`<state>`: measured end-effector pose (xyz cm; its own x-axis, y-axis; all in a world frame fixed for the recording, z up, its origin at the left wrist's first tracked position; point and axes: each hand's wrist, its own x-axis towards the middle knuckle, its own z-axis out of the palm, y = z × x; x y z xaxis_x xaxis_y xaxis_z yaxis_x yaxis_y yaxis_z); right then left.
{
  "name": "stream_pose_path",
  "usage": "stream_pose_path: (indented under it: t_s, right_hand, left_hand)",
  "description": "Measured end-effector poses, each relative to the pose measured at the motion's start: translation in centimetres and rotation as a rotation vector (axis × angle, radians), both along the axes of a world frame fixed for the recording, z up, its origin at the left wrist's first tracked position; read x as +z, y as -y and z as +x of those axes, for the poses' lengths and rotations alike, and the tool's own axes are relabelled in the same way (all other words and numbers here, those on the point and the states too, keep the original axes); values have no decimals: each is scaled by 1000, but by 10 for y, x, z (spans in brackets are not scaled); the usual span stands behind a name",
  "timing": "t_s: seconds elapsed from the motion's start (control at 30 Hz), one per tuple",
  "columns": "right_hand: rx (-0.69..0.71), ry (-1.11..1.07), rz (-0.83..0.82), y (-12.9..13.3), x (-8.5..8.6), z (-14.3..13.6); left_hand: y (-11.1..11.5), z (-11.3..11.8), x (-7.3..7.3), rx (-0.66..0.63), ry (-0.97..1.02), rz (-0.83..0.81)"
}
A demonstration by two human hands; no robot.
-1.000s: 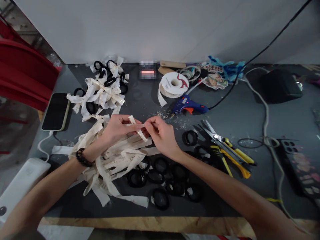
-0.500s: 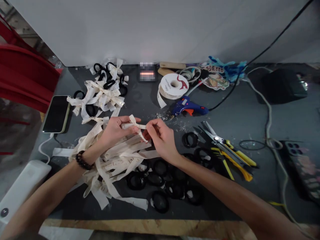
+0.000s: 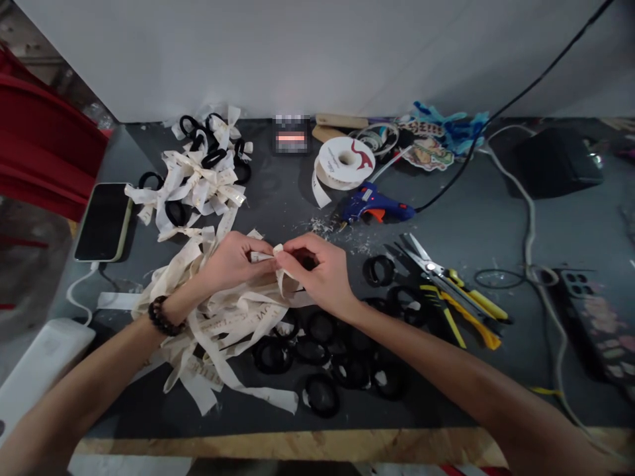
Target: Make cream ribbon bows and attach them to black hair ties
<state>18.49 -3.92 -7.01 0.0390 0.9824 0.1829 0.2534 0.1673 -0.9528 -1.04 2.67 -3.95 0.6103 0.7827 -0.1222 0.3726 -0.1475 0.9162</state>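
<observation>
My left hand (image 3: 231, 261) pinches a cream ribbon (image 3: 279, 264) between thumb and fingers, above a heap of loose printed ribbons (image 3: 233, 320). Close against it on the right, my right hand (image 3: 320, 268) grips the same ribbon, fingertips nearly touching. The ribbon's knot or fold is partly hidden by the fingertips. Several black hair ties (image 3: 321, 395) lie below and to the right of my hands. Tied ribbon bows with black bands (image 3: 198, 178) are piled at the upper left.
A ribbon spool (image 3: 330, 155) and blue glue gun (image 3: 374, 205) stand beyond my hands. Scissors (image 3: 431, 266) and yellow-handled tools (image 3: 476, 311) lie right. A phone (image 3: 104, 221) and white power bank (image 3: 44, 363) are left; cables and a cased phone (image 3: 595, 317) lie far right.
My hands have come closer together, and the ribbon's end now bends up and over between the fingertips. The view has shifted slightly.
</observation>
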Motion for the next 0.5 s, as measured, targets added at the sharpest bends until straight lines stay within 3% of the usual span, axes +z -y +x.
stream_pose_path:
  t_s: [0.23, 0.5]
  right_hand:
    - [30, -156, -161, -1, -8, 0]
    - [-3, -231, -193, -1, -10, 0]
  left_hand:
    - [2, 0, 1, 27, 0, -17]
    - [2, 0, 3, 41, -12, -36]
